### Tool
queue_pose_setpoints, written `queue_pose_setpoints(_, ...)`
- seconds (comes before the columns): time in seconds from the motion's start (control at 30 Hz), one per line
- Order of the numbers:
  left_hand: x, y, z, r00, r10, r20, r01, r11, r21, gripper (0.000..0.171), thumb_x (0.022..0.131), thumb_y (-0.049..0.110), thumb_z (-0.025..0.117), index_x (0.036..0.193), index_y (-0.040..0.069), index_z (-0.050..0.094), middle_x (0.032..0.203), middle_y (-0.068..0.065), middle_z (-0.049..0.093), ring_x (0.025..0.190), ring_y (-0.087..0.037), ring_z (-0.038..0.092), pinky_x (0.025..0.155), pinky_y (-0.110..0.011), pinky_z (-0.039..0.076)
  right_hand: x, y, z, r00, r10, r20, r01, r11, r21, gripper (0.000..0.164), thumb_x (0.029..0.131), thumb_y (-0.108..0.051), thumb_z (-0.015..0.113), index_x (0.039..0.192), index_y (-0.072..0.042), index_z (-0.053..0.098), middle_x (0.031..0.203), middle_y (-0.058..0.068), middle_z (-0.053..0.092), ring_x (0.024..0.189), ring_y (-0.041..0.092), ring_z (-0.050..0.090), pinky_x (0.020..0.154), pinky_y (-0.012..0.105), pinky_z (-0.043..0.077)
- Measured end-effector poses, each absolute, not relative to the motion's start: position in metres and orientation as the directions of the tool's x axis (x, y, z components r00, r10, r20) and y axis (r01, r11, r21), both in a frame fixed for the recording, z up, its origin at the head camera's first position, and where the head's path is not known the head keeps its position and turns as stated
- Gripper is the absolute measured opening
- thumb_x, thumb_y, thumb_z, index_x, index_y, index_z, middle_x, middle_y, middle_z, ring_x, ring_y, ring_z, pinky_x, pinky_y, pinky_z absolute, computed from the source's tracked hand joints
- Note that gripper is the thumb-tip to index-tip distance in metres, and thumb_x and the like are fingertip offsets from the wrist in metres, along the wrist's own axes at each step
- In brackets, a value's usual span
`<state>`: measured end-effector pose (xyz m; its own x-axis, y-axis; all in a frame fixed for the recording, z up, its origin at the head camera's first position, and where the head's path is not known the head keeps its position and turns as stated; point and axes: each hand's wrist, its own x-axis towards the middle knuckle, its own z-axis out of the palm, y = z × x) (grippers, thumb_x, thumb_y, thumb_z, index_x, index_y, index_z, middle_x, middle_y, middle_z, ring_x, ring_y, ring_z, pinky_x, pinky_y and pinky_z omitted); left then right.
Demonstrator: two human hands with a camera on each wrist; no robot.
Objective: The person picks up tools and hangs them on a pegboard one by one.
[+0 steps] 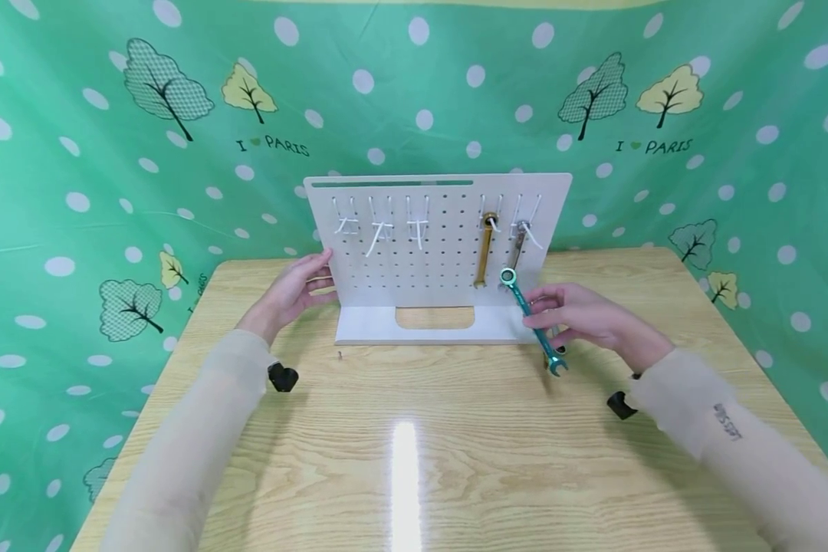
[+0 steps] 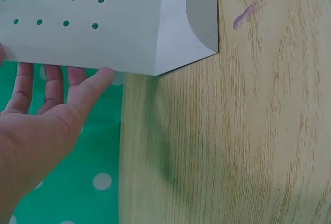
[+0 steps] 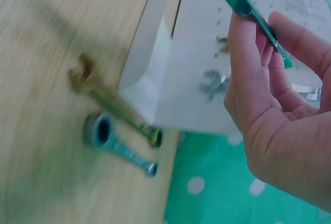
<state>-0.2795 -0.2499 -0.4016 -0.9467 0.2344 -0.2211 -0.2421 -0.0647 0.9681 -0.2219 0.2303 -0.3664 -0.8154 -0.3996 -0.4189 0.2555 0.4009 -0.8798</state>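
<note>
A white pegboard [image 1: 428, 295] stands upright on its base at the back of the table. My left hand [image 1: 293, 295] grips its left side edge, thumb at the front and some fingers reaching behind. Between thumb and fingers, my right hand [image 1: 579, 316] pinches a green combination wrench [image 1: 530, 318] by its shaft. It slants before the board's lower right, ring end up and open end down. Behind it hang a gold wrench [image 1: 485, 253] and a silver wrench [image 1: 518, 247], each on a white hook. Another gold wrench [image 3: 119, 105] and a teal wrench [image 3: 121, 146] lie on the table below my right hand.
Several white wire hooks stick out from the board, three of them on its left half [image 1: 382, 228]. The wooden table [image 1: 317, 452] has a small purple mark [image 2: 244, 16] near the base. A green dotted curtain [image 1: 414, 92] hangs close behind the board.
</note>
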Motion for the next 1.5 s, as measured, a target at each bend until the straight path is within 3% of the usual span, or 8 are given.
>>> queue_pose_setpoints(0.23, -0.282, -0.251, -0.403, -0.945, 0.245, -0.216, -0.239, -0.068, 0.969, 0.054, 0.104, 0.045, 0.056, 0.141, 0.007, 0.044, 0.133, -0.015, 0.049, 0.128, -0.036, 0.046, 0.113, -0.053, 0.041, -0.224, 0.195, -0.358, -0.826, -0.438, -0.355, 0.204, 0.356, -0.912, 0.052, 0.091, -0.015, 0.078, 0.134, 0.001, 0.051, 0.12, 0.014, 0.057, 0.092, 0.023, 0.064, 0.073, 0.041, 0.063)
queue_pose_setpoints(0.43, -0.282, -0.251, -0.405, -0.944, 0.245, -0.22, -0.243, -0.068, 0.968, 0.057, 0.103, 0.045, 0.057, 0.143, 0.007, 0.044, 0.131, -0.014, 0.051, 0.128, -0.037, 0.046, 0.113, -0.054, 0.041, -0.223, 0.17, -0.351, -0.849, -0.441, -0.292, 0.162, 0.309, -0.937, 0.05, 0.091, -0.013, 0.078, 0.132, 0.001, 0.053, 0.119, 0.015, 0.057, 0.095, 0.026, 0.065, 0.079, 0.046, 0.063)
queue_pose_setpoints(0.97, -0.281, -0.251, -0.405, -0.945, 0.245, -0.216, -0.239, -0.07, 0.968, 0.051, 0.104, 0.044, 0.057, 0.139, 0.009, 0.046, 0.133, -0.015, 0.048, 0.126, -0.035, 0.047, 0.114, -0.053, 0.041, -0.213, 0.125, -0.326, -0.871, -0.486, -0.067, 0.036, 0.072, -0.997, 0.036, 0.089, -0.004, 0.078, 0.12, 0.002, 0.061, 0.107, 0.016, 0.064, 0.085, 0.025, 0.07, 0.082, 0.052, 0.061)
queue_pose_setpoints(1.3, -0.282, -0.254, -0.406, -0.945, 0.241, -0.22, -0.251, -0.109, 0.962, 0.049, 0.103, 0.043, 0.058, 0.136, 0.009, 0.048, 0.13, -0.014, 0.049, 0.125, -0.033, 0.048, 0.114, -0.054, 0.039, -0.214, 0.105, -0.327, -0.841, -0.539, -0.054, 0.035, 0.046, -0.998, 0.038, 0.088, -0.004, 0.079, 0.119, 0.007, 0.06, 0.106, 0.019, 0.065, 0.089, 0.03, 0.071, 0.085, 0.054, 0.06)
queue_pose_setpoints(1.5, -0.283, -0.253, -0.406, -0.943, 0.25, -0.218, -0.249, -0.098, 0.964, 0.05, 0.103, 0.044, 0.058, 0.137, 0.009, 0.048, 0.132, -0.015, 0.048, 0.125, -0.033, 0.048, 0.114, -0.054, 0.039, -0.215, 0.1, -0.334, -0.843, -0.533, -0.07, 0.054, 0.045, -0.998, 0.032, 0.088, -0.003, 0.079, 0.115, 0.003, 0.063, 0.107, 0.019, 0.065, 0.091, 0.03, 0.071, 0.086, 0.056, 0.059)
